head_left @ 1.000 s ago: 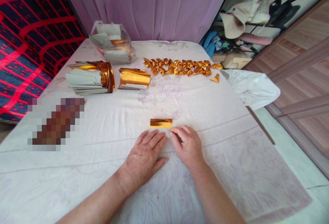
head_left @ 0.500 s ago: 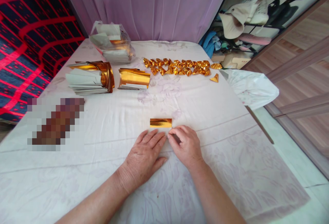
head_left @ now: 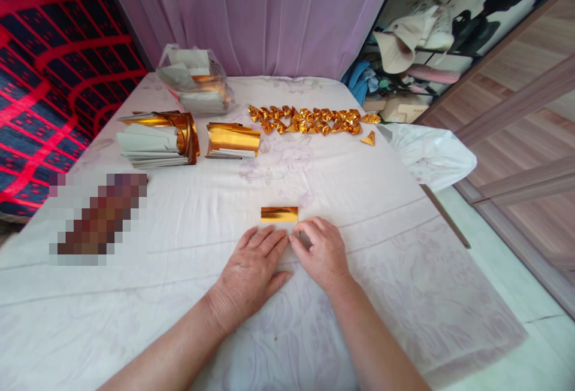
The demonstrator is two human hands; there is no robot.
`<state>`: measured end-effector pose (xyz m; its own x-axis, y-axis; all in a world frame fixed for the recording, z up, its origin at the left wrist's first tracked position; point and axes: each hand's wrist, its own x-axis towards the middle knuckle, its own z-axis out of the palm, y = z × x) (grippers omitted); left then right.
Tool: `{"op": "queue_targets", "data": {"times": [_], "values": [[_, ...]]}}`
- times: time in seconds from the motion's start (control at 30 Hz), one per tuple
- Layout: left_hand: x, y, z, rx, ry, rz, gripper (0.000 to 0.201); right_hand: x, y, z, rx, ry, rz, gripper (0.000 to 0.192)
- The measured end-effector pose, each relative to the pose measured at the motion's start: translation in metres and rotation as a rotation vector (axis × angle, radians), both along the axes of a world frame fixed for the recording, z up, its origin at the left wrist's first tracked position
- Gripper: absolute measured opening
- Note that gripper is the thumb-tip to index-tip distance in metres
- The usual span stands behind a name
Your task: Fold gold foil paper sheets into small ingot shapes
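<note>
Cloth (head_left: 404,271): hands' (head_left: 251,268) paper hidden.

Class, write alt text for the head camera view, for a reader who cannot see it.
Two hands, left hand flat and right hand curled, rest on a white cloth-covered table just below a small folded gold foil strip. Farther back lie stacks of gold foil sheets and a row of folded gold pieces.

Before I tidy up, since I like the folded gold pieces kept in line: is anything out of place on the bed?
One folded piece lies apart, just off the right end of the row. The gold strip by the left hand and right hand lies square. Nothing looks spilled or torn.
</note>
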<state>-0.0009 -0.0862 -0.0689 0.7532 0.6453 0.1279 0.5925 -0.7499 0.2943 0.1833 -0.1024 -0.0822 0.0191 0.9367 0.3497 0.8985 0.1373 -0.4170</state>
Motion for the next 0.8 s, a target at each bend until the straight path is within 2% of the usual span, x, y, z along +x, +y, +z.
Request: {"op": "queue_targets", "data": {"times": [0.37, 0.57, 0.8], "values": [[-0.001, 0.002, -0.001, 0.015, 0.021, -0.002, 0.05, 0.004, -0.002, -0.003, -0.026, 0.024, -0.013, 0.003], [-0.002, 0.003, -0.001, 0.023, 0.028, -0.018, 0.051, 0.011, -0.003, -0.001, -0.027, 0.091, 0.06, 0.01], [0.0, 0.004, 0.003, 0.025, 0.063, -0.008, 0.051, 0.012, 0.0, -0.003, 0.048, 0.153, 0.078, 0.014]]}}
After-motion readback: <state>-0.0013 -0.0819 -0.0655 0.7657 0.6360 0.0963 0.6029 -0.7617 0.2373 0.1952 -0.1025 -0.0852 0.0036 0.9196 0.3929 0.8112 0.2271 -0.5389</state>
